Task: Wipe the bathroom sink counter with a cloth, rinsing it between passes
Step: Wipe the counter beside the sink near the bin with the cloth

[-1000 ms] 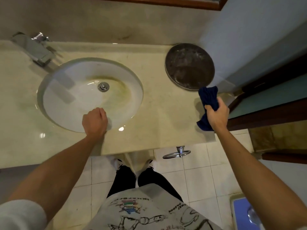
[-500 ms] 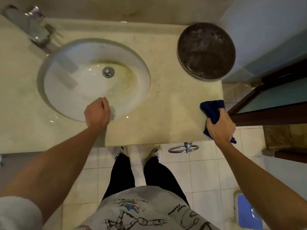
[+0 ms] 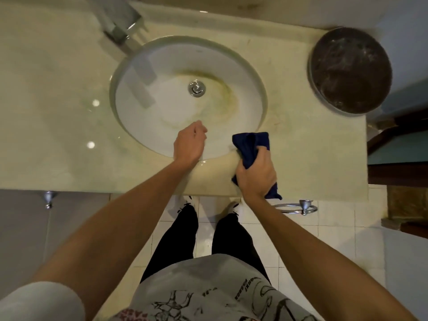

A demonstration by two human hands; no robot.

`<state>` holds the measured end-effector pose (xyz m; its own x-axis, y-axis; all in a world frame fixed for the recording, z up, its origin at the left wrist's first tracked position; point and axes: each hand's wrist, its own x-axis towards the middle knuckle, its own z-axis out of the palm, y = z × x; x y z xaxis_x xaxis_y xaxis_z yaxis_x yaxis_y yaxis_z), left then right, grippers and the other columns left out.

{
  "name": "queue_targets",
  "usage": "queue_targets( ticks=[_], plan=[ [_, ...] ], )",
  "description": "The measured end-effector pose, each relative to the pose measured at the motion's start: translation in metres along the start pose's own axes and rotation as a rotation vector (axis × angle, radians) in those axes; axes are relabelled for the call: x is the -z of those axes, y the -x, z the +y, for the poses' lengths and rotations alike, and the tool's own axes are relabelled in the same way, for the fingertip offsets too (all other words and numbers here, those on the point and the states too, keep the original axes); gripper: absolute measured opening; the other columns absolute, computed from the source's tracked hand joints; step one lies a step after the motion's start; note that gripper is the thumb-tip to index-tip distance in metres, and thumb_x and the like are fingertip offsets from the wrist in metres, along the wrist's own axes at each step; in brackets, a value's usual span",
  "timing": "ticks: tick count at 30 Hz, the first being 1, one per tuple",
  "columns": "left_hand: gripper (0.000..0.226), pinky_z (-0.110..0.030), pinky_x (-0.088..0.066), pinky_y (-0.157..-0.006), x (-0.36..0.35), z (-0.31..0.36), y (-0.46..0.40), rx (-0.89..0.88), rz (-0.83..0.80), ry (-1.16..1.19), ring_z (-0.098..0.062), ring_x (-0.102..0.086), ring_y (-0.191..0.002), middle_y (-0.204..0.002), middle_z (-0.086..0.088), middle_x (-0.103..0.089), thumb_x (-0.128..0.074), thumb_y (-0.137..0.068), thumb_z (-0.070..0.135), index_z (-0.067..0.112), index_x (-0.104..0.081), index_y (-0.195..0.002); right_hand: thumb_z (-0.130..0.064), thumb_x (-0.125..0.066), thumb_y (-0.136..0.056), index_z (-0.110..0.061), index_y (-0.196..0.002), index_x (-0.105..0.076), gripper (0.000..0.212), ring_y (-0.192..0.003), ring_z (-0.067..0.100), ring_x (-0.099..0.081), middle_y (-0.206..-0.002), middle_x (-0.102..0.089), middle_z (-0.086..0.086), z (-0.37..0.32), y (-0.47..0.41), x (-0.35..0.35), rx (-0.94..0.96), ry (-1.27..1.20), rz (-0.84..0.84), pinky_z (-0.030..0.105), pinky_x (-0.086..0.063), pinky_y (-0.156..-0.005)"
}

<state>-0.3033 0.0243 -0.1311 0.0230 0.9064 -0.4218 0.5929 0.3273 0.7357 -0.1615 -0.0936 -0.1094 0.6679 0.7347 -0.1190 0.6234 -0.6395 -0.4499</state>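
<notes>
The task looks to be mid-way, in a wiping pass and not at a rinse. The right hand (image 3: 256, 174) is clamped around a bunched dark blue cloth (image 3: 251, 145), pressing it onto the desk (image 3: 312, 158) at the near right rim of the sink (image 3: 185, 96), so that the cloth's far end lies at the edge of the basin and its near end hangs just past the desk's front edge. The left hand (image 3: 190, 143) holds nothing: its fingers are loosely curled and it sits over the near rim of the sink, just left of the cloth and apart from it. No water runs from the tap (image 3: 120, 24) at the far left of the sink, so no rinse is under way. As for what is done, I cannot tell for certain which stretches have been wiped; the desk to the left of the sink shines with 2 bright light spots, which may mean it is wet, while the strip to the right of the sink shows a dull, yellowish, marked surface that seems to need more passes. The basin itself carries a greenish-yellow stain around the drain (image 3: 196, 88). A round dark lid-like dish (image 3: 350, 70) sits on the desk well to the right of the sink, and the area under it is probably untouched.
</notes>
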Motion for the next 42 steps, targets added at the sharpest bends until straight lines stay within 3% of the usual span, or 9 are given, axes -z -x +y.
queue_targets(
  ticks=[2,5,9,13,18,23,30,38,42],
  plan=[
    [0.041,-0.031,-0.051,-0.081,0.011,-0.002,-0.009,0.000,-0.021,0.221,-0.012,-0.064,-0.084,-0.091,0.004,-0.070,-0.032,-0.106,0.034,0.019,-0.068,-0.092,-0.024,-0.067,-0.077,-0.018,-0.110,-0.055,0.036,-0.085,0.025,-0.062,-0.101,-0.061,0.000,-0.034,0.015,-0.018,-0.008,-0.039,-0.019,0.040,-0.051,-0.069],
    [0.044,-0.029,-0.047,-0.087,0.036,0.001,-0.029,-0.026,0.056,0.258,-0.013,-0.061,-0.086,-0.096,0.000,-0.071,-0.031,-0.110,0.029,0.013,-0.070,-0.098,-0.024,-0.067,-0.077,-0.019,-0.112,-0.056,0.037,-0.085,0.024,-0.063,-0.100,-0.065,-0.002,-0.088,0.042,-0.043,0.001,-0.145,-0.049,0.039,-0.052,-0.072],
    [0.049,-0.018,-0.047,-0.076,0.084,-0.004,-0.058,0.025,0.137,0.311,-0.010,-0.061,-0.081,-0.097,0.002,-0.071,-0.028,-0.111,0.032,0.013,-0.072,-0.097,-0.021,-0.067,-0.082,-0.018,-0.106,-0.053,0.028,-0.077,0.024,-0.062,-0.090,-0.064,-0.002,-0.150,0.062,-0.058,0.054,-0.335,-0.297,0.033,-0.045,-0.067],
    [0.044,-0.034,-0.051,-0.084,0.113,-0.010,-0.067,0.071,0.196,0.356,-0.012,-0.062,-0.078,-0.092,0.001,-0.072,-0.032,-0.107,0.032,0.017,-0.071,-0.092,-0.015,-0.064,-0.088,-0.017,-0.105,-0.057,0.019,-0.079,0.019,-0.064,-0.090,-0.066,0.000,-0.163,0.043,-0.038,-0.125,-0.670,-0.483,0.035,-0.051,-0.071],
    [0.049,-0.040,-0.050,-0.091,0.073,-0.021,-0.025,-0.035,0.109,0.067,-0.025,-0.064,-0.097,-0.099,0.000,-0.072,-0.029,-0.101,0.044,0.020,-0.070,-0.089,0.005,-0.063,-0.090,-0.005,-0.116,-0.060,0.029,-0.054,-0.002,-0.062,-0.086,-0.065,0.002,-0.114,-0.012,0.041,-0.309,-0.993,-0.290,0.019,-0.050,-0.052],
    [0.049,-0.040,-0.047,-0.079,0.047,-0.032,0.000,-0.080,0.082,-0.256,-0.028,-0.061,-0.082,-0.087,-0.003,-0.065,-0.027,-0.104,0.041,0.012,-0.061,-0.085,-0.003,-0.067,-0.088,-0.009,-0.119,-0.062,0.032,-0.080,0.003,-0.063,-0.095,-0.067,-0.006,-0.021,-0.064,0.114,-0.156,-0.628,-0.055,0.031,-0.052,-0.079],
    [0.042,-0.037,-0.042,-0.069,0.043,-0.032,0.001,-0.088,0.172,-0.356,-0.029,-0.055,-0.067,-0.081,-0.002,-0.057,-0.029,-0.105,0.041,0.014,-0.049,-0.079,-0.016,-0.063,-0.082,-0.015,-0.101,-0.055,0.020,-0.078,0.027,-0.061,-0.086,-0.064,0.004,0.056,-0.041,0.104,-0.161,-0.102,-0.055,0.047,-0.055,-0.074],
    [0.038,-0.035,-0.030,-0.065,0.037,-0.031,-0.002,-0.070,0.232,-0.406,-0.024,-0.046,-0.064,-0.083,-0.002,-0.058,-0.034,-0.108,0.033,0.014,-0.053,-0.081,-0.021,-0.071,-0.081,-0.013,-0.113,-0.057,0.035,-0.081,0.029,-0.063,-0.095,-0.068,0.006,-0.006,0.036,0.012,-0.250,-0.105,0.076,0.032,-0.044,-0.074],
    [0.036,-0.034,-0.031,-0.064,0.038,-0.030,-0.001,-0.090,0.258,-0.378,-0.023,-0.044,-0.063,-0.082,-0.001,-0.057,-0.036,-0.108,0.030,0.015,-0.052,-0.079,-0.022,-0.070,-0.084,-0.016,-0.110,-0.058,0.030,-0.076,0.016,-0.054,-0.090,-0.062,-0.005,-0.079,0.054,-0.021,-0.236,-0.251,0.001,0.024,-0.038,-0.072]
  ],
)
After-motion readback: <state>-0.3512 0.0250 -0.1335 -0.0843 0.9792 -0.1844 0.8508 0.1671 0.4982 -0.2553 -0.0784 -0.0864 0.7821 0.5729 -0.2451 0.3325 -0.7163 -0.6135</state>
